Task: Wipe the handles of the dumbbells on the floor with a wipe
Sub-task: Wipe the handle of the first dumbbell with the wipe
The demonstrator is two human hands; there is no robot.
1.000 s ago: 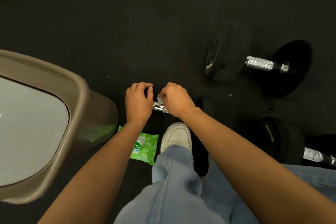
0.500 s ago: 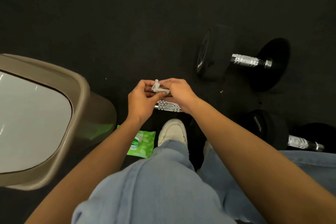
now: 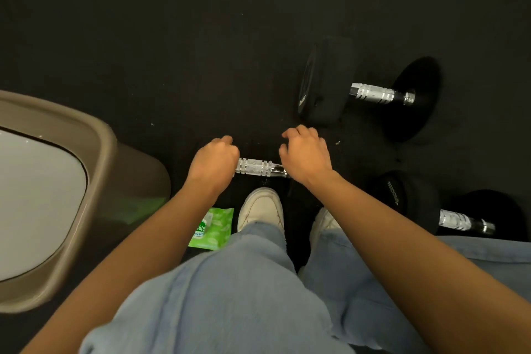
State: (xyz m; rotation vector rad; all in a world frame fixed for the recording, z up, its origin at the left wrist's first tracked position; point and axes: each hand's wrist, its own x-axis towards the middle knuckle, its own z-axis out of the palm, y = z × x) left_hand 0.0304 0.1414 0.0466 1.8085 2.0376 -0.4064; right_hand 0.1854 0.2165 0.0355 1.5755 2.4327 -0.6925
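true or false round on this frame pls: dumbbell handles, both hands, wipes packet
1. Three dumbbell handles show on the black floor: the nearest handle, the far handle and the third handle. True.
2. The green wipes packet lies beside the far handle. False: the packet lies by the white shoe, near the bin.
3. The right hand grips the nearest handle. False: its fingers are loosely curled and hold nothing visible.
4. The left hand is curled into a fist at the nearest handle's left end. True.
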